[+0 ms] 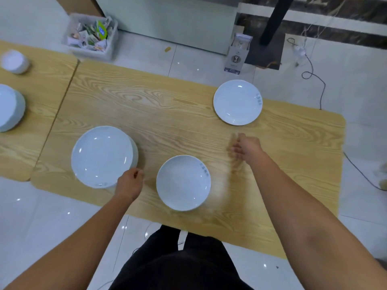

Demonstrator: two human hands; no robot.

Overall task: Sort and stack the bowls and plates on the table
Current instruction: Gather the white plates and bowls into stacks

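Observation:
Three lots of white plates lie on the wooden table [167, 114]. A stack of plates [102, 156] sits at the near left. A single plate [183, 182] lies near the front edge in the middle. Another single plate [237, 102] lies at the far right. My left hand [130, 182] rests at the stack's near right rim, fingers curled; whether it grips the rim I cannot tell. My right hand [247, 148] hovers blurred over bare wood between the two single plates, fingers loosely apart and holding nothing.
A second table to the left carries a stack of white dishes [9, 107] and an upturned white bowl [14, 61]. On the floor beyond stand a plastic bin of packets [91, 35], a carton [237, 53] and a black stand base [265, 51] with cables.

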